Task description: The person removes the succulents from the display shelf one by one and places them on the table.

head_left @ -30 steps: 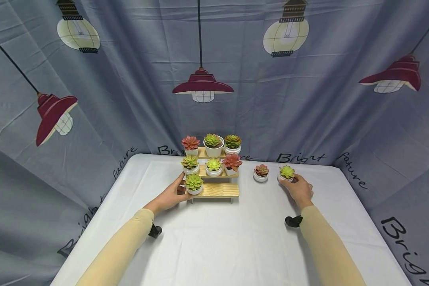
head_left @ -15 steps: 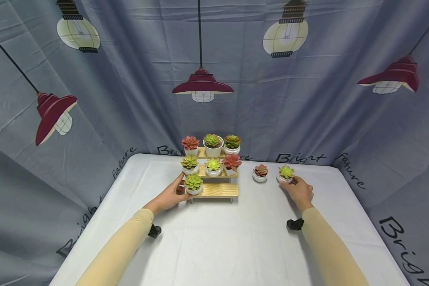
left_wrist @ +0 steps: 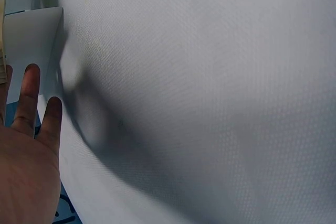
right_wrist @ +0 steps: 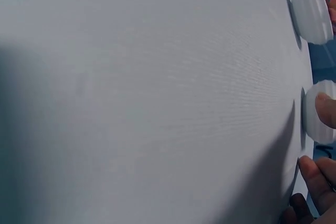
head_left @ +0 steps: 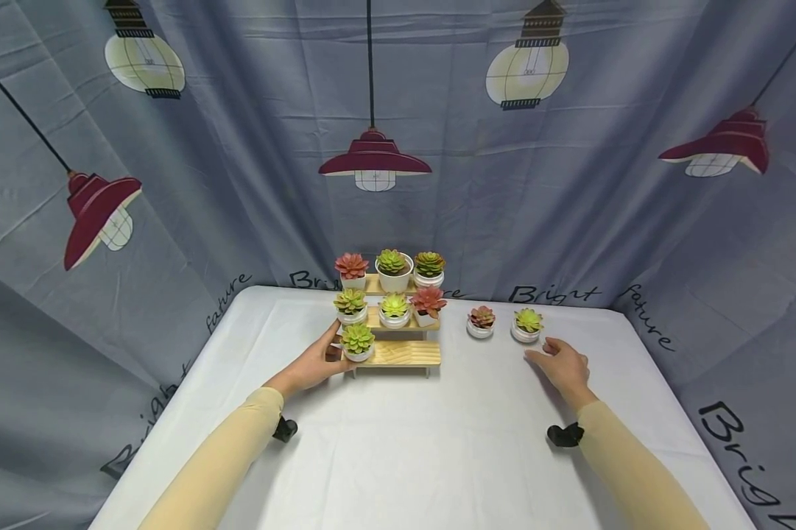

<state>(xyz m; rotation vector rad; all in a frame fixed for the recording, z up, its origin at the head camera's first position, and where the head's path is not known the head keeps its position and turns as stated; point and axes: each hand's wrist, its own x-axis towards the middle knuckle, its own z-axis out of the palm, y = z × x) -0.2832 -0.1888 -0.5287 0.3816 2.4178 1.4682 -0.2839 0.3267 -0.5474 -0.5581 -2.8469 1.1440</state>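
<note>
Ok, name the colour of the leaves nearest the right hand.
Yellow-green leaves, clearest in the head view.

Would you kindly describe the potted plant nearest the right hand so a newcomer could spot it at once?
On the white table, find the three-tier wooden stand, then look to its right. The potted plant stands there just beyond the right hand; its leaves are yellow-green, unlike the reddish plant beside it.

There are nine potted succulents [head_left: 356,340], one three-tiered stand [head_left: 407,353], two hands [head_left: 565,370] and one table [head_left: 437,449].
</note>
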